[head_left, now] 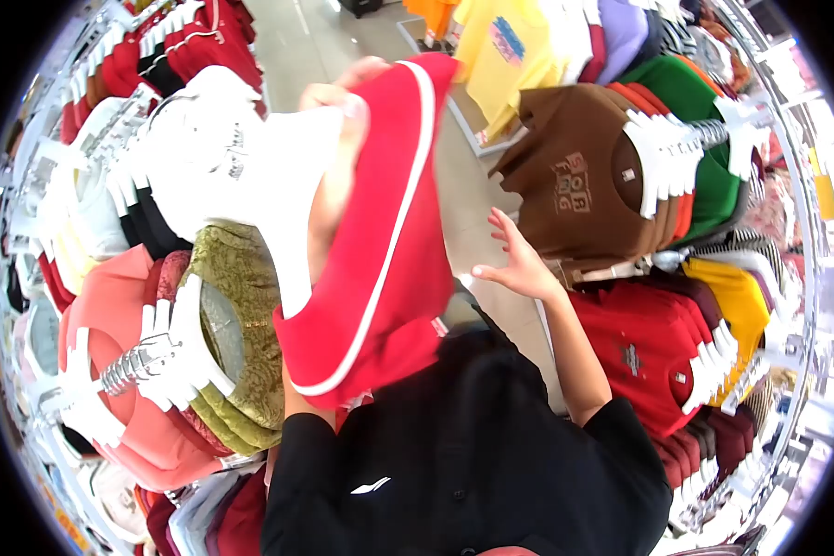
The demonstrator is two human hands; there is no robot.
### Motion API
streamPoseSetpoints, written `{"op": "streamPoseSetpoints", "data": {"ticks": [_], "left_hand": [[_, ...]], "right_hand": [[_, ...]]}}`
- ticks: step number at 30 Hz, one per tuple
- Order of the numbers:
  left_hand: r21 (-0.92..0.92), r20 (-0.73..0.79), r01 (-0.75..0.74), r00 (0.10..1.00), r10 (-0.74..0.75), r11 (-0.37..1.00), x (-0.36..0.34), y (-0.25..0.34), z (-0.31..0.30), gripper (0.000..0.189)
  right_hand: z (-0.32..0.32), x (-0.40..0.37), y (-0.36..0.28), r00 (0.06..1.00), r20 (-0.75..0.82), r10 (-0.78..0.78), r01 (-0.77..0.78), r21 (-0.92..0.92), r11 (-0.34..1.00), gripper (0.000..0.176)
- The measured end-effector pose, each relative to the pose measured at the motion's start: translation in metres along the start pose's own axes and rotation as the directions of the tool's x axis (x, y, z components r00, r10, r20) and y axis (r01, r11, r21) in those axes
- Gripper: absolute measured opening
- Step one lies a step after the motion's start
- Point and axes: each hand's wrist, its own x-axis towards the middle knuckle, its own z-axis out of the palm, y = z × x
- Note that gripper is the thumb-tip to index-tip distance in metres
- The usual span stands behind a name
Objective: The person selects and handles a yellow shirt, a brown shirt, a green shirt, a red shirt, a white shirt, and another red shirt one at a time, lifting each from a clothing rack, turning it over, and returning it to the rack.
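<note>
A red garment [398,213] with a white stripe down it hangs in front of my chest, with a white hanger [296,176] along its left side. My left hand [338,176] is closed at the garment's upper edge beside the hanger, the fingers bent over the top. The garment's folds cover much of my left forearm. To the right, my right hand [517,261] is held out in the air with fingers spread and nothing in them. It is nearest to a brown printed shirt [565,176] on the right-hand rack.
White tops [199,139], a coral top [102,371] and an olive patterned top [236,343] hang on the left racks. Red shirts [621,343] and a yellow shirt [491,56] hang on the right. A tiled aisle floor [315,42] runs between them.
</note>
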Motion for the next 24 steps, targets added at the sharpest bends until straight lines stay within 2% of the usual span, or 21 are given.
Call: {"op": "streamPoseSetpoints", "data": {"ticks": [1, 4, 6, 9, 15, 20, 24], "left_hand": [[-0.028, -0.005, 0.04, 0.999, -0.04, 0.999, -0.002, -0.006, 0.002, 0.022], [-0.029, -0.031, 0.089, 0.995, -0.09, 0.996, 0.006, -0.015, 0.01, 0.022], [-0.021, -0.059, 0.083, 0.995, -0.084, 0.996, 0.014, -0.02, 0.014, 0.022], [-0.017, -0.097, 0.095, 0.991, -0.096, 0.995, 0.026, -0.032, 0.022, 0.022], [0.017, -0.18, 0.065, 0.982, -0.061, 0.998, 0.059, -0.05, 0.029, 0.022], [0.057, -0.221, 0.058, 0.974, -0.044, 0.997, 0.088, -0.065, 0.029, 0.022], [0.09, -0.26, 0.042, 0.965, -0.017, 0.995, 0.112, -0.076, 0.033, 0.022]], "right_hand": [[0.003, 0.018, 0.003, 0.998, 0.007, -0.062, 0.062, -0.046, 0.997, 0.117], [0.02, 0.093, 0.045, 0.963, 0.029, -0.269, 0.265, 0.105, 0.958, 0.124], [0.023, 0.135, 0.05, 0.954, 0.057, -0.293, 0.28, 0.172, 0.945, 0.117], [0.027, 0.178, 0.052, 0.959, 0.129, -0.253, 0.225, 0.196, 0.954, 0.107], [0.046, 0.207, 0.06, 0.898, 0.432, -0.086, 0.017, 0.16, 0.987, 0.087], [0.065, 0.199, 0.057, 0.721, 0.69, 0.067, -0.11, 0.019, 0.994, 0.074], [0.061, 0.195, 0.049, 0.566, 0.822, 0.069, -0.09, -0.021, 0.996, 0.066]]}}
